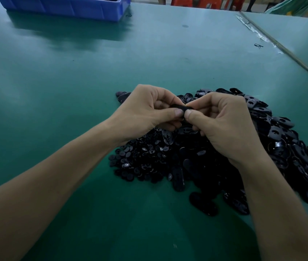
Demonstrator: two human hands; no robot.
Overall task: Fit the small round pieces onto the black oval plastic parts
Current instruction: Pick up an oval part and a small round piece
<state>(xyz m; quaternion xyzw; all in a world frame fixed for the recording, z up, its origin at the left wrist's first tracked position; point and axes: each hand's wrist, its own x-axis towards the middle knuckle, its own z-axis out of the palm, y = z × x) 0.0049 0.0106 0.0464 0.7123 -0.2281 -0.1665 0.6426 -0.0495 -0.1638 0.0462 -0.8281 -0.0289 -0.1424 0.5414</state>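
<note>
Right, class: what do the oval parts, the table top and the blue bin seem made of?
Oval parts: likely moulded plastic, glossy, catching glints. Blue bin: likely rigid plastic, ribbed walls. Table top: smooth green mat or laminate, faint sheen mirroring the bin.

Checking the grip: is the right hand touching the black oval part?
Touching. The head view shows the right hand pinching the black oval part, thumb against its end.
</note>
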